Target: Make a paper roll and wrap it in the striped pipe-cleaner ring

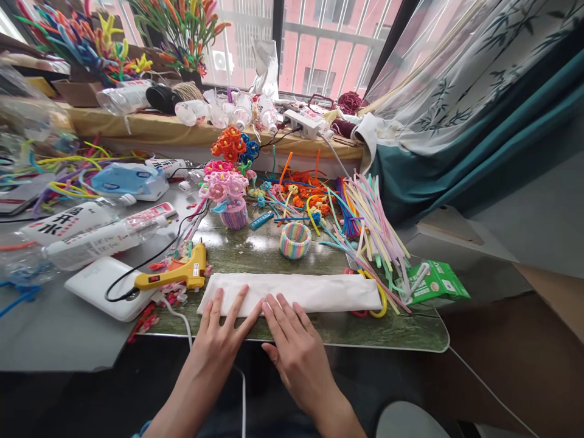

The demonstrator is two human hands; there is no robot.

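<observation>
A long folded strip of white tissue or cloth (pixel 328 292) lies flat along the table's front edge. My left hand (pixel 223 328) rests on its left part with the fingers spread. Beside it, my right hand (pixel 294 340) lies flat with its fingertips on the strip's lower middle, the index fingers of both hands close together. Neither hand grips anything. Yellow scissor handles (pixel 379 302) stick out from under the strip's right end. Just behind its left end is a yellow glue gun (pixel 176 275).
A striped ring-shaped cup (pixel 295 241) and a pot of fuzzy flowers (pixel 234 214) stand behind the strip. Pipe cleaners (pixel 371 219) and a green packet (pixel 438 283) are at right. A white power bank (pixel 109 289) and plastic bottles (pixel 109 234) lie at left.
</observation>
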